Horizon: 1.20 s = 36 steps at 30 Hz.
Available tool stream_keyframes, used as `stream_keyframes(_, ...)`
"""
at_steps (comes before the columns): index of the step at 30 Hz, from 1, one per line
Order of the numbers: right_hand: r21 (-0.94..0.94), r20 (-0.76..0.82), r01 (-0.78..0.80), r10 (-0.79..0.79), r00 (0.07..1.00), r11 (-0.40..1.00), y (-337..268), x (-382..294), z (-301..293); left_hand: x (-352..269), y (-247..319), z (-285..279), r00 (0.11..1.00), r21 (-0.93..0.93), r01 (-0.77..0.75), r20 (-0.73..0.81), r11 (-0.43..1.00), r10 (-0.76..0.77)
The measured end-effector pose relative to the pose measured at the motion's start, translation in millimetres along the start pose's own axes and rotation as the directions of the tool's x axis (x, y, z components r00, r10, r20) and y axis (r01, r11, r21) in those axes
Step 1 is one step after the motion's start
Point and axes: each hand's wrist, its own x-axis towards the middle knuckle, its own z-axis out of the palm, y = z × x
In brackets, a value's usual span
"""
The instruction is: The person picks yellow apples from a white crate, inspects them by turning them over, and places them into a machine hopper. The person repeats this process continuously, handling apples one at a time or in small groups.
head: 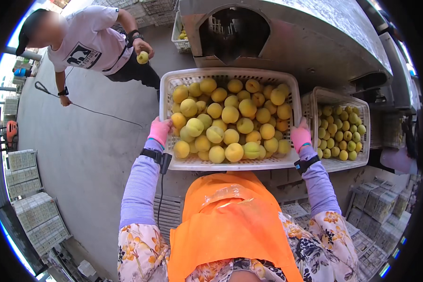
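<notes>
A white plastic crate point(232, 165) full of yellow and yellow-green peaches point(230, 114) is held level in front of my orange apron point(229, 225). My left hand point(160, 131), in a pink glove, grips the crate's left end. On its right end my right hand point(301, 135), also in a pink glove, has hold of the wall. The fingertips of both hands are partly hidden by the crate. Just right of my right hand stands a second white crate point(365, 141) with smaller, greener fruit point(342, 130).
A metal machine point(296, 38) with a round opening stands beyond the crate. At the upper left a person point(91, 38) holds one fruit point(142, 57) and a thin hooked rod point(98, 112). Another fruit crate point(182, 45) sits behind. Stacked crates point(38, 215) line the left side, more at lower right.
</notes>
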Motion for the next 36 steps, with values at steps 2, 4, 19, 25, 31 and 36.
stream_keyframes(2, -0.068, -0.174, 0.029, -0.04, 0.984, 0.997, 2, 5, 16, 21, 0, 7, 0.998, -0.005, -0.011, 0.061, 1.0, 0.012)
stream_keyframes(4, -0.039, -0.138, -0.043, 0.038, 0.99, 0.998, 0, 6, 23, 27, -2, 12, 1.0, 0.011, 0.011, 0.002, 1.0, -0.011)
stream_keyframes(19, 0.074, -0.2, -0.047, 0.061, 0.978, 0.996, -8, 3, 20, 32, -12, 18, 0.987, 0.102, -0.038, -0.151, 0.994, 0.053)
stream_keyframes(25, 0.136, -0.13, -0.053, 0.071, 0.989, 0.989, -4, 12, 14, 17, -5, 20, 0.805, 0.695, -0.222, -0.265, 0.684, 0.53)
stream_keyframes(31, -0.041, -0.29, 0.196, -0.199, 0.936, 0.98, -49, -6, -17, 11, 40, 68, 0.565, 0.926, -0.378, 0.248, -0.02, 0.787)
stream_keyframes(36, 0.054, -0.045, 0.519, -0.517, 0.855, 0.853, -123, -28, 10, 48, 84, 95, 0.824, 0.937, -0.325, 0.347, -0.128, 0.448)
